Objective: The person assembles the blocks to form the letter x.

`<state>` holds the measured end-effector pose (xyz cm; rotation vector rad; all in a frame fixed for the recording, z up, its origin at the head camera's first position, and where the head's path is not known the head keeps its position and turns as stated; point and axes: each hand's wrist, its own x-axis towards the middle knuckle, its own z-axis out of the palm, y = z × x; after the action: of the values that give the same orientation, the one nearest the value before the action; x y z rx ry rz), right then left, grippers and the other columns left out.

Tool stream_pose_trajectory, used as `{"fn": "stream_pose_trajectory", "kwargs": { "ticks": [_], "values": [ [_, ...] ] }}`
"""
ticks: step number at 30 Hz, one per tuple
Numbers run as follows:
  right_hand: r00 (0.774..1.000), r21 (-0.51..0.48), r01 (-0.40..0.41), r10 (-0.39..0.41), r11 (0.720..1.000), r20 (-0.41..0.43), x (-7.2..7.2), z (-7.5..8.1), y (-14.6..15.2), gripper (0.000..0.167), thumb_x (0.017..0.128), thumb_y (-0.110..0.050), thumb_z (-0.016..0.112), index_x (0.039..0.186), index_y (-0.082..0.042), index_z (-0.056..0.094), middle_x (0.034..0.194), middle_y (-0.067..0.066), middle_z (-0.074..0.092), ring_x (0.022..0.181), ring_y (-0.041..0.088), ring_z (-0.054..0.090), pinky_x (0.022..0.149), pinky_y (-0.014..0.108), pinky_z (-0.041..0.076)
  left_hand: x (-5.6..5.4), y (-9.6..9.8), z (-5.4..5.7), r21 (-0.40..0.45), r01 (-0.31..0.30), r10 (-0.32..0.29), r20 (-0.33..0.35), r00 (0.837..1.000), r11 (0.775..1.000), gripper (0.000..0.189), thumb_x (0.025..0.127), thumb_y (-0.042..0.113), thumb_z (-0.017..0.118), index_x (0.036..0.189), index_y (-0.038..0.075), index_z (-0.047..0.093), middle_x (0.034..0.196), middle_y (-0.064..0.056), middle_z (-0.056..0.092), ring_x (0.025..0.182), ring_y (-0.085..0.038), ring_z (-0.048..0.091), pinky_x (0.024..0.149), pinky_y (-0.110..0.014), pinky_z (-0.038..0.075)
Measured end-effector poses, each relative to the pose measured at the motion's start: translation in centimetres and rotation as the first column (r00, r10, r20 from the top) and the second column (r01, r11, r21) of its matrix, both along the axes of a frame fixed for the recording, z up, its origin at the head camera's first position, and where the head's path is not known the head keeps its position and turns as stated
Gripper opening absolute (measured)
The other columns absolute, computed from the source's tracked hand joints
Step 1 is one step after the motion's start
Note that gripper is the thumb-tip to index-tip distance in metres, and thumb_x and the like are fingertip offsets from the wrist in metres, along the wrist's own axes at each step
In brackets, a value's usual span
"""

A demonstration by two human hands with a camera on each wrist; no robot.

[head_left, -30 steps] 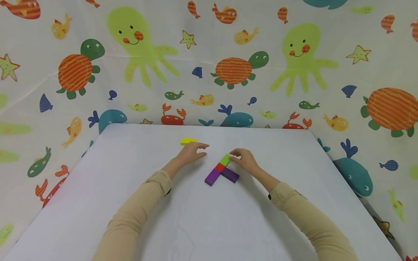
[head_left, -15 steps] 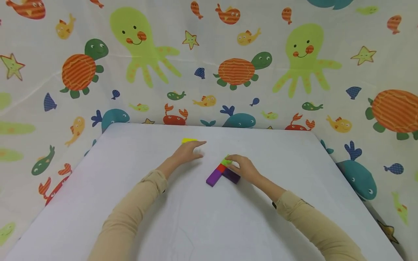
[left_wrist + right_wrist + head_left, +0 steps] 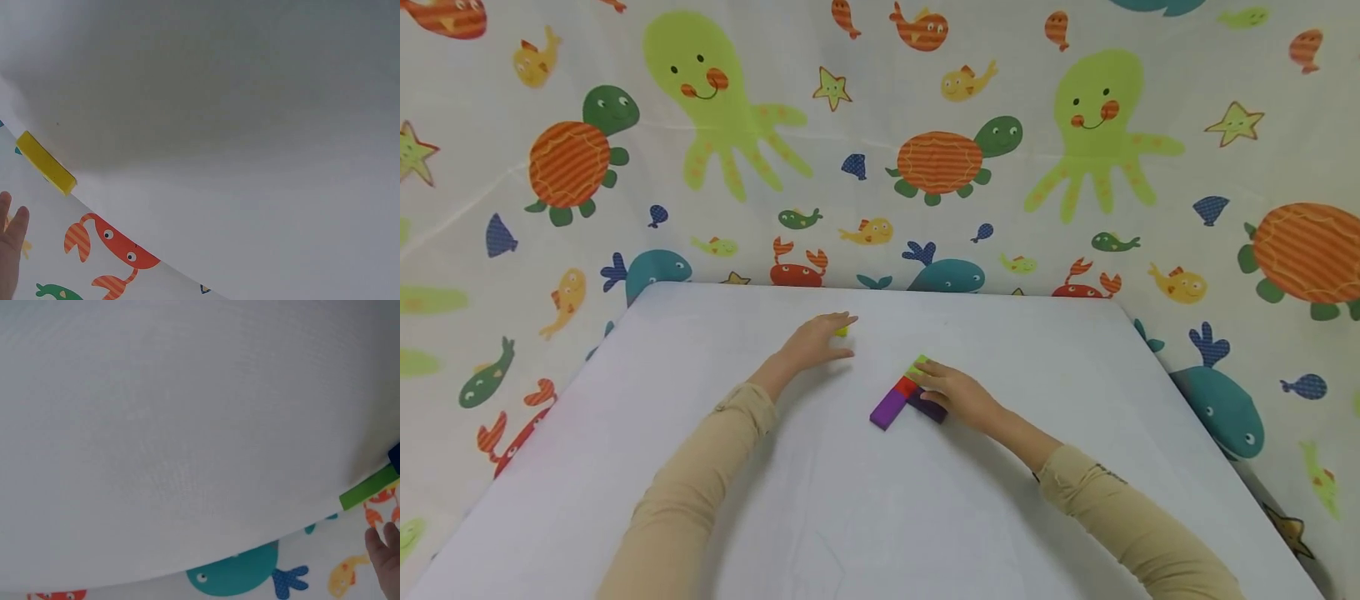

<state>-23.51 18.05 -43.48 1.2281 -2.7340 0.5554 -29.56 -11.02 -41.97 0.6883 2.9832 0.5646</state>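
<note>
On the white table, a lime green block (image 3: 917,365), a red block (image 3: 906,386) and a purple block (image 3: 889,409) form a slanting row. A dark purple block (image 3: 936,410) branches off beside the red one. My right hand (image 3: 961,395) reaches over the green and dark purple blocks, partly covering both, its fingers extended. Farther back and left, my left hand (image 3: 808,346) hovers with thumb and fingers apart, holding nothing. Behind it a yellow block (image 3: 842,332) is mostly hidden in the head view, but shows whole in the left wrist view (image 3: 45,161).
The white table (image 3: 850,508) runs back to a cloth backdrop (image 3: 865,100) printed with octopuses, turtles, crabs and fish. In the right wrist view a green block (image 3: 370,486) and a dark block (image 3: 395,457) lie at the right edge.
My left hand has drifted left, covering more of the yellow block. My right hand has come from the green block's right side to lie over the green and dark purple blocks.
</note>
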Motion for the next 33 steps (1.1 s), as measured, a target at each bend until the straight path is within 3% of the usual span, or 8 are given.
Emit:
{"fn": "stream_pose_trajectory", "kwargs": {
  "ticks": [4,7,15,21,33],
  "values": [
    [0.999,0.076,-0.047,0.045,0.996,0.029,-0.1,0.1,0.1,0.039,0.089,-0.011,0.062,0.128,-0.006,0.059,0.137,0.017,0.052,0.127,0.036,0.048,0.100,0.042,0.044,-0.4,-0.4,0.0,0.019,-0.020,0.018,0.081,0.997,1.000,0.080,0.082,0.041,0.071,0.147,0.016,0.033,0.157,-0.014,0.020,0.144,-0.037,0.018,0.114,-0.053,0.021],
    [0.996,0.102,-0.094,0.093,0.990,0.019,-0.3,0.1,0.1,0.038,0.088,-0.010,0.063,0.126,-0.005,0.060,0.136,0.019,0.052,0.125,0.036,0.050,0.098,0.042,0.046,-0.7,-0.6,-0.1,0.016,-0.015,0.014,0.101,0.995,1.000,0.082,0.082,0.043,0.070,0.149,0.016,0.029,0.158,-0.015,0.014,0.144,-0.039,0.013,0.115,-0.055,0.017],
    [0.989,0.165,-0.148,0.150,0.975,-0.005,-1.3,0.0,-0.2,0.037,0.087,-0.012,0.066,0.123,-0.006,0.062,0.132,0.016,0.057,0.124,0.031,0.052,0.099,0.040,0.046,-1.3,-0.7,0.0,-0.065,-0.022,0.027,0.075,0.997,0.998,0.071,0.087,0.030,0.067,0.147,0.012,0.033,0.155,-0.018,0.023,0.142,-0.040,0.019,0.114,-0.054,0.019],
    [0.982,0.190,-0.184,0.188,0.964,-0.006,-1.8,-0.4,-0.6,0.037,0.087,-0.012,0.065,0.123,-0.004,0.062,0.129,0.018,0.058,0.122,0.031,0.054,0.098,0.039,0.047,-1.9,-1.3,-0.5,-0.086,-0.083,0.093,0.113,0.989,0.993,0.070,0.087,0.025,0.068,0.147,0.013,0.033,0.152,-0.015,0.031,0.141,-0.035,0.026,0.114,-0.051,0.024],
    [0.984,0.183,-0.166,0.175,0.969,-0.033,-1.9,-0.4,-0.5,0.034,0.086,-0.009,0.066,0.119,-0.005,0.065,0.126,0.015,0.061,0.119,0.029,0.056,0.097,0.038,0.048,-3.3,-2.2,-1.0,-0.088,-0.138,0.148,0.120,0.982,0.986,0.060,0.089,0.019,0.065,0.143,0.011,0.040,0.144,-0.017,0.042,0.135,-0.034,0.037,0.113,-0.048,0.029]
  ]
}}
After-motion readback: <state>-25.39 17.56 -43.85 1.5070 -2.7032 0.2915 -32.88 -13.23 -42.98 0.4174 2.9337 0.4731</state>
